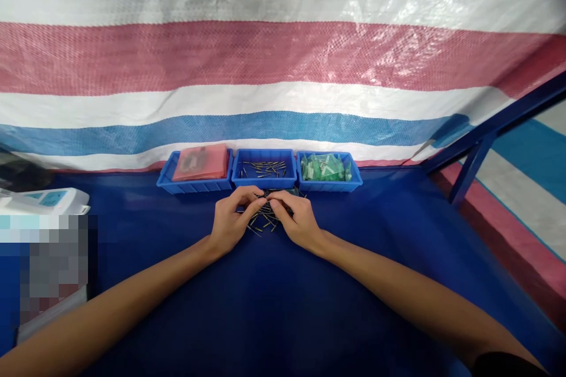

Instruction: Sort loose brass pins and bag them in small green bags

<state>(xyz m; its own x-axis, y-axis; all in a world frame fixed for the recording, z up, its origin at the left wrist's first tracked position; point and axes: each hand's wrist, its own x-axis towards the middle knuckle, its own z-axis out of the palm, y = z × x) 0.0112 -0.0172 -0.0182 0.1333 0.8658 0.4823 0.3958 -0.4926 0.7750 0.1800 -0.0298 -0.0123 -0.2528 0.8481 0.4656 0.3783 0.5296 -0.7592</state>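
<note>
My left hand [230, 218] and my right hand [301, 221] meet over a loose pile of thin, pin-like metal pieces [259, 227] on the blue table [265, 306]. Thumb and forefinger of each hand are closed in a pinch, the fingertips nearly touching. Whatever lies between them is too small to make out. Just behind, a blue bin [264, 183] contains several similar thin pieces [265, 166]. Part of the pile is hidden under my fingers.
Left of the middle bin, another blue bin [194, 188] holds red plastic sheets or bags [207, 162]. A third bin [331, 187] at right holds green packets [325, 166]. A white device [66, 201] sits far left. A striped sheet [265, 53] hangs behind; a blue metal frame [473, 168] stands right.
</note>
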